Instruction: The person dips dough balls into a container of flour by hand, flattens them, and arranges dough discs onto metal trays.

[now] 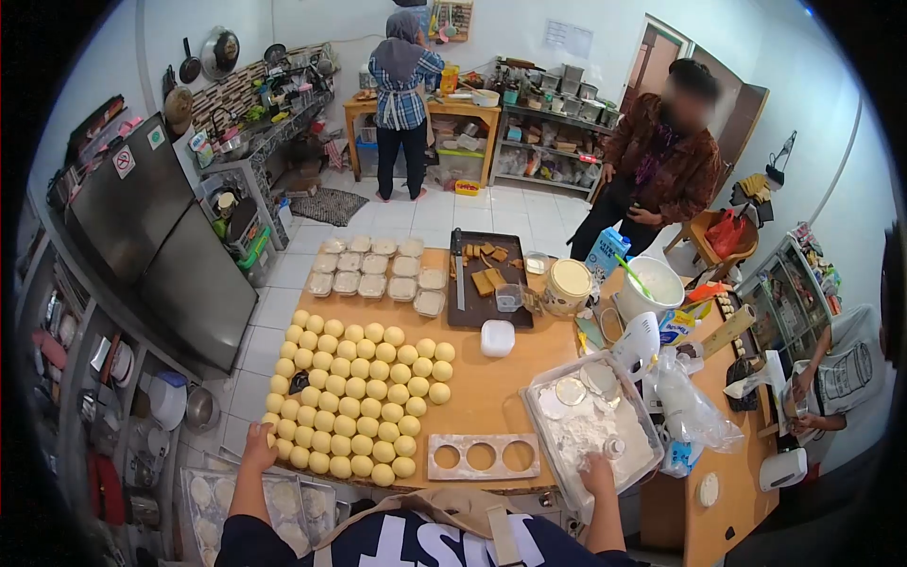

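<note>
Rows of round yellow dough balls [354, 402] cover the left part of the wooden table. My left hand [258, 446] is at the table's left edge, its fingers curled round a dough ball at the end of a row. On the right, my right hand [596, 474] reaches into a clear plastic tub [652, 437] of white flour [590, 430]; its fingertips are hidden. Just beside them in the flour stands a small round white piece [615, 448]. Flat round discs [570, 390] lie at the tub's far end. Between my hands lies a wooden board with three round holes [483, 439].
Lidded containers [374, 286] and a dark tray [488, 307] with a knife [460, 274] sit at the table's far side. A white bucket [652, 288] and hand mixer [638, 345] stand right. Trays [213, 496] sit low left. Several people [661, 161] are nearby.
</note>
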The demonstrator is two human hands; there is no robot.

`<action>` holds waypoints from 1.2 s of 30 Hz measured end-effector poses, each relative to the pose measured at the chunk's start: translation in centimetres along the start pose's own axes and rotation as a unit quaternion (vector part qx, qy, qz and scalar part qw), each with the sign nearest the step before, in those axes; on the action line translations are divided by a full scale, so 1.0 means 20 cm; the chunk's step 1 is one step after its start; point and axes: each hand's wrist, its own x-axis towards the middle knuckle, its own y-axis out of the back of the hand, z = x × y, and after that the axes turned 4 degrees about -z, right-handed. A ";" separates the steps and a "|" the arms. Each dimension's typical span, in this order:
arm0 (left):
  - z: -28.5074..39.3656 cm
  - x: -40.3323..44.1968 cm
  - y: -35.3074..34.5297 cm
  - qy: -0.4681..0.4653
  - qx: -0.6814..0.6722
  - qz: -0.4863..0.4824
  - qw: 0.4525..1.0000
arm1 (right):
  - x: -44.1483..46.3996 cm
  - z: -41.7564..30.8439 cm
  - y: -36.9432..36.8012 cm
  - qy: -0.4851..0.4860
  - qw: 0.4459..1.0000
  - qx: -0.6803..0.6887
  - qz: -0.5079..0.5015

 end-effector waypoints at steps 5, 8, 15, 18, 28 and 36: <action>-0.04 -0.01 -0.02 0.011 -0.059 -0.046 0.997 | -0.04 -0.04 0.08 -0.020 0.994 0.001 -0.107; -0.05 0.01 -0.03 0.001 -0.067 -0.043 0.997 | -0.01 -0.04 0.10 -0.003 0.992 -0.020 -0.122; -0.08 -0.02 -0.01 0.019 -0.067 -0.080 0.994 | 0.07 -0.09 0.08 0.005 0.979 -0.061 -0.197; -0.10 -0.01 -0.01 -0.003 -0.041 -0.089 0.995 | 0.09 -0.09 0.05 0.016 0.980 -0.052 -0.193; -0.03 -0.04 0.07 -0.050 -0.014 -0.080 0.995 | 0.15 -0.02 -0.03 -0.021 0.984 0.013 -0.175; -0.15 0.02 -0.03 -0.076 0.024 -0.064 0.995 | 0.16 -0.06 -0.03 -0.031 0.992 0.063 -0.104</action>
